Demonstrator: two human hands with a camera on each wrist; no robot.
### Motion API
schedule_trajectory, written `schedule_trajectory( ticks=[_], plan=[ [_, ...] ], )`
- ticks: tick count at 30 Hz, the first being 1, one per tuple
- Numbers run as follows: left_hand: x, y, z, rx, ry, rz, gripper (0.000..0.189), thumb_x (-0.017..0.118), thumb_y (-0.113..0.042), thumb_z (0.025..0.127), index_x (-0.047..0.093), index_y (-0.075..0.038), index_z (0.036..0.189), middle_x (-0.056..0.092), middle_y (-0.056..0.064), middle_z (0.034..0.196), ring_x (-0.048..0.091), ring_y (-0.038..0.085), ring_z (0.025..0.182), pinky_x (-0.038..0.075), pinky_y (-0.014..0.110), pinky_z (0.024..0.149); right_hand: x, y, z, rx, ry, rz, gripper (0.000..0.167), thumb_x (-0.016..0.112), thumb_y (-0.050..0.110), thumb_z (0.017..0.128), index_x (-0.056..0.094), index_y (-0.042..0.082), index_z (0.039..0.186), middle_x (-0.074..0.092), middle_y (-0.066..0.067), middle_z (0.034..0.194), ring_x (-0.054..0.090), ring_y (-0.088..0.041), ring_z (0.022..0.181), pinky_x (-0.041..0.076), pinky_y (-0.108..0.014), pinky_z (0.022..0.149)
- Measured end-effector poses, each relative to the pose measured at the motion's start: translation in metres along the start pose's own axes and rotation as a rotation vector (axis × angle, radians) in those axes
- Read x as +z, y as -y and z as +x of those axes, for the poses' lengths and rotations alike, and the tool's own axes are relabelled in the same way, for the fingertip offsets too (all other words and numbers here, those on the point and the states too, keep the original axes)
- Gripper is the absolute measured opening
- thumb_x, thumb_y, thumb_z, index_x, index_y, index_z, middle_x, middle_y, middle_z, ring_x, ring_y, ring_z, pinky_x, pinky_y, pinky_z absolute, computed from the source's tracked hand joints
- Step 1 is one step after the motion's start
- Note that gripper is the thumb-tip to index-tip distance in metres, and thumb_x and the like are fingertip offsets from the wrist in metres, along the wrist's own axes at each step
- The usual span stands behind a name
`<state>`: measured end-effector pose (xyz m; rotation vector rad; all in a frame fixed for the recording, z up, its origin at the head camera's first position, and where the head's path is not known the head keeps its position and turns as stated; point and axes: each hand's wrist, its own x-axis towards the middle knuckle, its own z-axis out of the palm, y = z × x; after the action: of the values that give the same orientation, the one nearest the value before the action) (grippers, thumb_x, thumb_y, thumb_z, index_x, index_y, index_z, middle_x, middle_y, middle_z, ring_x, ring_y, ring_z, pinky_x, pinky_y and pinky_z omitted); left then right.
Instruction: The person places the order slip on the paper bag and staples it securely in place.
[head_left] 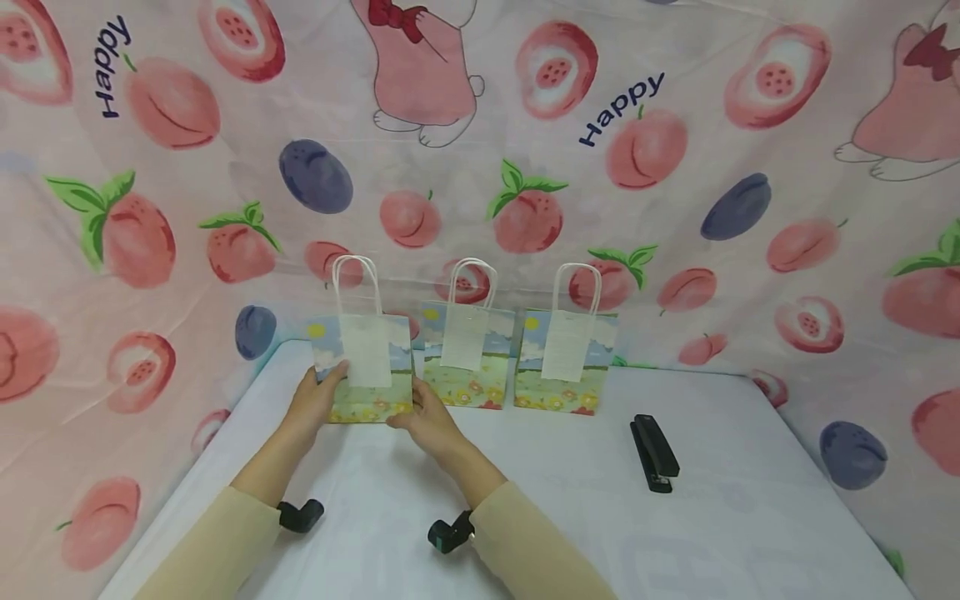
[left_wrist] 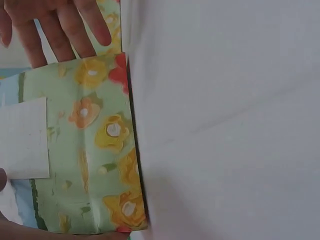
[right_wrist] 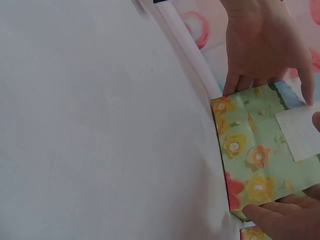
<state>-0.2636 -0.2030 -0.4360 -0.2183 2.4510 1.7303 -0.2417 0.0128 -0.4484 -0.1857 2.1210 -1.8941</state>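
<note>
Three small paper gift bags with white twisted handles and a landscape-and-flower print stand in a row. The leftmost paper gift bag (head_left: 371, 404) stands between both hands. My left hand (head_left: 309, 404) holds its left edge, thumb across the front and fingers along the side. At the right edge, my right hand (head_left: 435, 421) touches the bag with fairly straight fingers, as the left wrist view shows; its thumb lies by the lower front corner. A blank white paper piece (head_left: 366, 354) covers part of the bag's front. Its printed flowers (left_wrist: 114, 130) show close up in the left wrist view.
The middle bag (head_left: 480, 387) and right bag (head_left: 558, 396) also bear white paper pieces. A black stapler (head_left: 655, 454) lies on the white table (head_left: 720, 542) to the right. A fruit-printed cloth (head_left: 465, 183) hangs behind the bags.
</note>
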Motion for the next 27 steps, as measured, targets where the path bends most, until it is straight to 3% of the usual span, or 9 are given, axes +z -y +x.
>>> schedule_trajectory(
  ticks=[4, 8, 13, 17, 22, 27],
  plan=[
    [0.004, 0.002, 0.015, 0.011, -0.024, -0.048, 0.091, 0.043, -0.064, 0.104, 0.014, -0.003, 0.164, 0.024, 0.025, 0.167, 0.021, 0.043, 0.157, 0.018, 0.06, 0.128, 0.0, -0.002, 0.007, -0.015, 0.008, -0.02, 0.087, 0.073, 0.014, 0.09, 0.027, 0.012, 0.163, 0.043, -0.014, 0.161, 0.043, -0.036, 0.149, 0.033, -0.058, 0.122],
    [0.007, 0.001, 0.022, 0.033, -0.041, -0.064, 0.081, 0.05, -0.052, 0.106, 0.018, -0.005, 0.163, 0.03, 0.024, 0.165, 0.028, 0.041, 0.153, 0.023, 0.059, 0.125, -0.001, -0.002, 0.013, -0.026, 0.013, -0.066, 0.087, 0.072, 0.014, 0.09, 0.026, 0.017, 0.164, 0.043, -0.012, 0.163, 0.039, -0.036, 0.152, 0.029, -0.059, 0.124],
    [0.01, 0.001, 0.022, 0.037, -0.043, -0.051, 0.076, 0.055, -0.041, 0.105, 0.02, -0.008, 0.163, 0.035, 0.021, 0.161, 0.036, 0.04, 0.147, 0.031, 0.057, 0.12, -0.002, -0.002, 0.02, -0.005, -0.003, -0.118, 0.09, 0.071, 0.015, 0.092, 0.02, 0.017, 0.166, 0.034, -0.012, 0.168, 0.027, -0.036, 0.157, 0.023, -0.061, 0.126],
    [0.012, 0.002, 0.018, 0.043, -0.052, -0.038, 0.074, 0.056, -0.037, 0.105, 0.019, -0.008, 0.163, 0.038, 0.022, 0.159, 0.04, 0.039, 0.143, 0.034, 0.056, 0.117, -0.002, -0.002, 0.024, -0.025, 0.002, -0.115, 0.088, 0.071, 0.011, 0.092, 0.024, 0.022, 0.165, 0.039, -0.009, 0.166, 0.031, -0.036, 0.156, 0.026, -0.061, 0.125],
    [0.008, 0.009, 0.008, 0.035, -0.039, -0.012, 0.084, 0.056, -0.034, 0.105, 0.005, -0.008, 0.166, 0.029, 0.026, 0.163, 0.033, 0.044, 0.148, 0.03, 0.06, 0.12, -0.001, -0.004, 0.023, -0.018, 0.01, -0.157, 0.091, 0.071, 0.013, 0.094, 0.017, 0.02, 0.167, 0.036, -0.01, 0.167, 0.033, -0.036, 0.155, 0.029, -0.057, 0.124],
    [-0.003, 0.008, -0.006, 0.001, -0.033, 0.031, 0.102, 0.058, -0.039, 0.104, -0.021, -0.009, 0.163, -0.001, 0.03, 0.171, 0.008, 0.052, 0.157, 0.018, 0.066, 0.125, -0.002, 0.003, 0.014, -0.005, 0.019, -0.204, 0.091, 0.07, 0.021, 0.097, 0.014, 0.022, 0.168, 0.028, -0.01, 0.171, 0.027, -0.035, 0.158, 0.029, -0.058, 0.124]
  ],
)
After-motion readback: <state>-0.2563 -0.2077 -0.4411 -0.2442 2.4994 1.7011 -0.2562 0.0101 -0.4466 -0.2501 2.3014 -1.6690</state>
